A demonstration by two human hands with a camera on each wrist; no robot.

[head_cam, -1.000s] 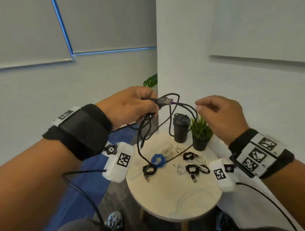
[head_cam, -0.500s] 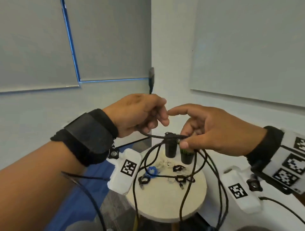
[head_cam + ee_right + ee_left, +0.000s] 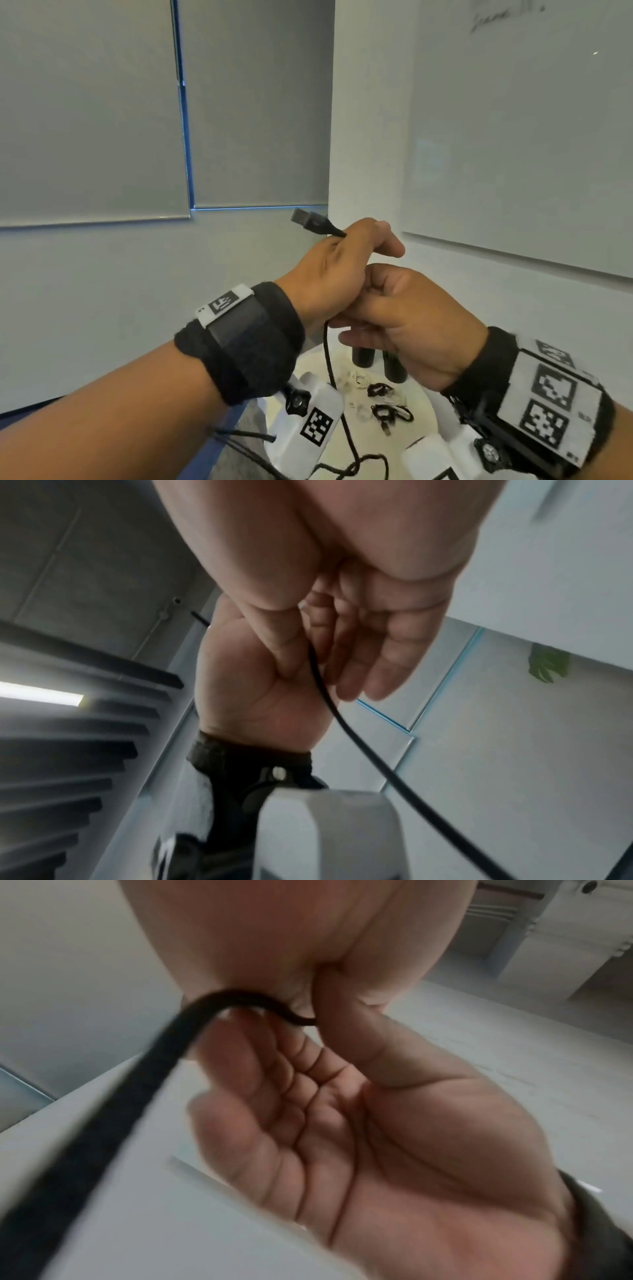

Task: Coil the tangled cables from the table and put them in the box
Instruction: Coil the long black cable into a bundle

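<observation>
A black braided USB cable [image 3: 328,356] is held in the air above the round white table [image 3: 423,416], between both hands. Its USB-A plug [image 3: 302,217] projects up and to the left past the top of our left hand [image 3: 337,270], whose fingers curl round the cable just behind the plug. From beneath the two hands the cable hangs straight down, passes in front of the table's left edge and ends in a loose loop at the bottom of the head view. Our right hand [image 3: 407,322] presses against the left hand from the right; in the left wrist view its thumb [image 3: 363,1042] pins the cable against the fingers, and in the right wrist view the cable [image 3: 342,723] leaves from between the thumb and the bent fingers. So both hands hold this one cable, touching each other. On the table, near its middle, lie two small coiled black cables [image 3: 390,413] and some white cables [image 3: 358,378], blurred. At the table's far edge stand two dark cylindrical objects [image 3: 363,356], mostly hidden behind the right hand. We cannot make out a box in any view.
</observation>
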